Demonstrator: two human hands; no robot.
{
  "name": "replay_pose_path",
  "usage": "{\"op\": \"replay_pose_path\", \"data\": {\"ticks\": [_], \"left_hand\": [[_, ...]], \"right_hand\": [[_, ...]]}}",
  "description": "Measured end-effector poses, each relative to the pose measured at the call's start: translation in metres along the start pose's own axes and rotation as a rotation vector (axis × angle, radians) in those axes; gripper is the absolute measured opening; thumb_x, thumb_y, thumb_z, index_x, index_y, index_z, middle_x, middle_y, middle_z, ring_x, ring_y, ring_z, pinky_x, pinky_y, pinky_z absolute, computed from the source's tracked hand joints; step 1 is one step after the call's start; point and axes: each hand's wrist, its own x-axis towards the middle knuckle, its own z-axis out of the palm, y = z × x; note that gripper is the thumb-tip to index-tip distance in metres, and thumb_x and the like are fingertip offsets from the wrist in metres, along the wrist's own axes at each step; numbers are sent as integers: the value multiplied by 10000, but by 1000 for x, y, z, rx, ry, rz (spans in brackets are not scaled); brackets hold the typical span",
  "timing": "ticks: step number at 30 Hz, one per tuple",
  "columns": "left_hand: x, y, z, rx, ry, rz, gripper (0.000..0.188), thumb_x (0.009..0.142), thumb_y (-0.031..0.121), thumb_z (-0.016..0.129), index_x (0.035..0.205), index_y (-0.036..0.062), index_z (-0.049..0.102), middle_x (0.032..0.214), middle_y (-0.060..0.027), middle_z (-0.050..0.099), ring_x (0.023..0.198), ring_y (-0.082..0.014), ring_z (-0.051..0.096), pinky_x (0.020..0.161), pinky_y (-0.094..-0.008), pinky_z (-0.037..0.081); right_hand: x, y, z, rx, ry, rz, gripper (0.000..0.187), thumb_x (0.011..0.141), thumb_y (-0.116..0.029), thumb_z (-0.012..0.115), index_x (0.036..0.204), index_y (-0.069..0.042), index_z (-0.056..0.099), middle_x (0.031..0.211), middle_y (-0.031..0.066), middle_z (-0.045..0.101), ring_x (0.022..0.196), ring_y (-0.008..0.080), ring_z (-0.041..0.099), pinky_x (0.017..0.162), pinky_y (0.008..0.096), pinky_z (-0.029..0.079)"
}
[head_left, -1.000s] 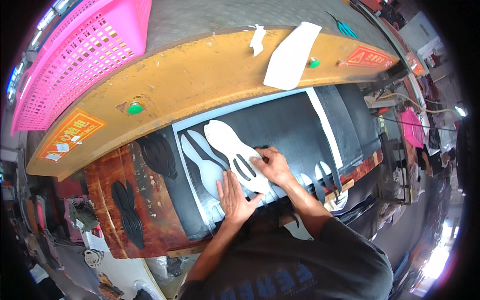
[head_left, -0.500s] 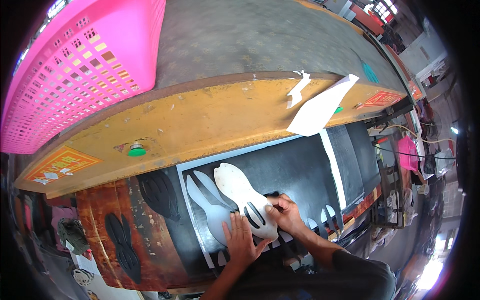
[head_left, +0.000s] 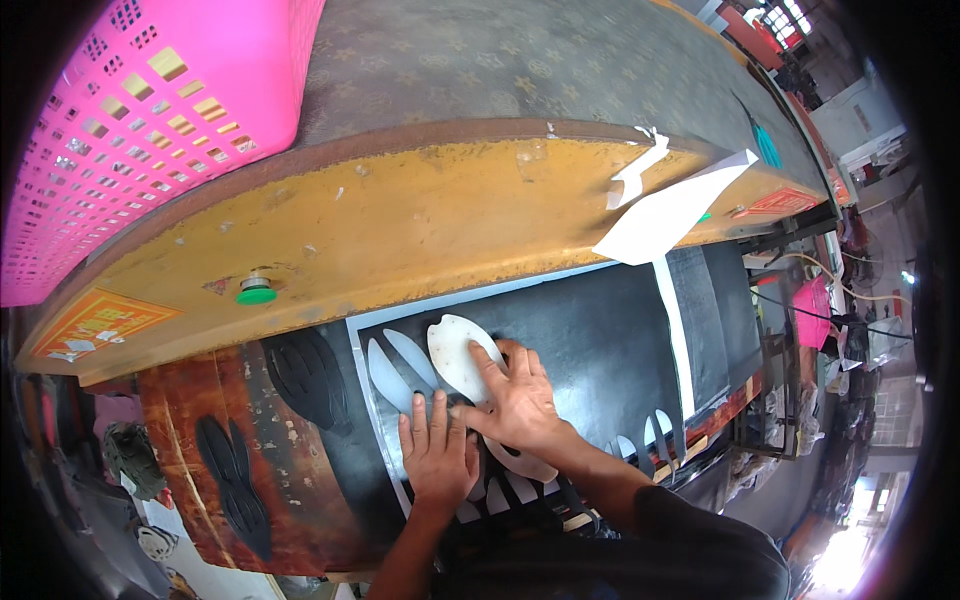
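Observation:
A white sole-shaped cutting die [head_left: 458, 352] lies on a black sheet of material [head_left: 590, 340] spread under the yellow press head [head_left: 400, 225]. My right hand [head_left: 515, 400] presses flat on the die's near part, fingers spread. Close beside it, my left hand [head_left: 438, 455] rests flat on the sheet at the die's lower left. Sole-shaped holes [head_left: 385, 365] cut in the sheet show white board beneath, left of the die. More cut-outs [head_left: 655, 435] line the sheet's near edge to the right.
A pink plastic basket [head_left: 140, 120] sits on top of the press at upper left. A green button [head_left: 256, 292] is on the press front. White paper [head_left: 665, 215] hangs from its edge. Black sole pieces [head_left: 305, 370] lie on the worn brown board at left.
My head has moved closer over the press. Both hands have shifted the die a little left on the sheet and now press down on it side by side.

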Motion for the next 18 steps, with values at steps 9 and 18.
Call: {"op": "replay_pose_path", "data": {"ticks": [9, 18], "left_hand": [[1, 1, -4, -38, -36, -47, 477, 952, 303, 746, 1387, 107, 742, 1570, -176, 603, 1532, -448, 467, 1265, -621, 289], [-3, -1, 3, -68, -13, -40, 555, 915, 274, 752, 1444, 114, 702, 1617, -194, 543, 1549, -474, 420, 1257, -653, 272]], "right_hand": [[7, 7, 17, 43, 95, -8, 814, 693, -360, 920, 1443, -126, 708, 1295, 210, 565, 1174, 413, 602, 940, 486, 592], [7, 10, 17, 100, 96, -9, 785, 682, -362, 935, 1411, -152, 736, 1299, 236, 556, 1172, 438, 608, 918, 491, 599]]}}
